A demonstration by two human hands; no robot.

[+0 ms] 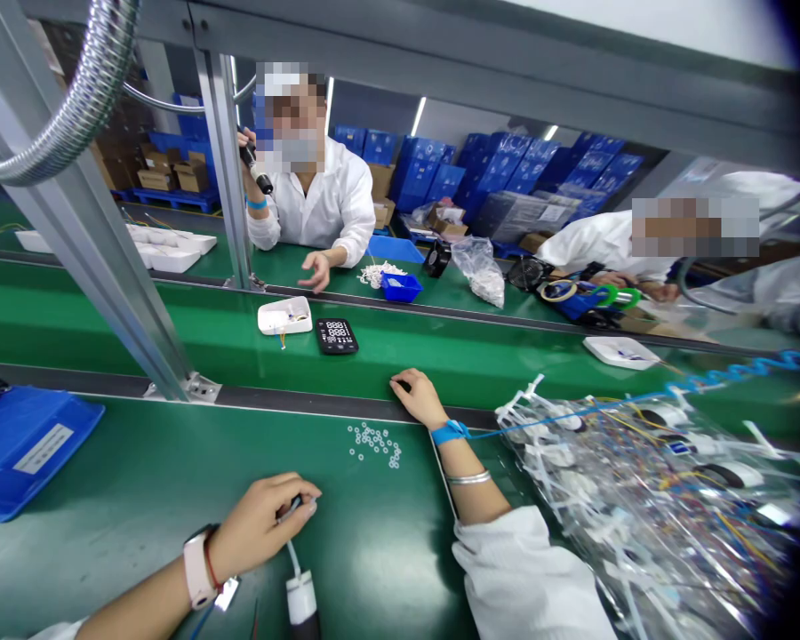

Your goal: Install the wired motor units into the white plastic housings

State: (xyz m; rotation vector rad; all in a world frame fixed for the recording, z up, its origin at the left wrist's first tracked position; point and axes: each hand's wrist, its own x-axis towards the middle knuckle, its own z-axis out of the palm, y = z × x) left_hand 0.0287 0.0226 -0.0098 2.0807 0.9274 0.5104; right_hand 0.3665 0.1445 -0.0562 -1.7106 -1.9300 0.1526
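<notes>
My left hand (267, 524), with a pale watch at the wrist, is closed around a thin grey tube (293, 558) above the green table (193, 471). The tube runs down to a white and black cylinder (301, 604) at the bottom edge. Several small white rings (375, 442) lie loose on the table between my hands. My right hand (419, 397), wearing a blue wrist strap, reaches over the dark rail to the conveyor belt's near edge, its fingers curled; whether they hold anything is hidden.
Bagged wired parts (667, 498) cover the right side. A blue bin (33, 449) sits at left beside a metal post (100, 213). The belt (440, 347) carries a white tray (285, 316), a black display (337, 336) and another tray (620, 352). Two people work opposite.
</notes>
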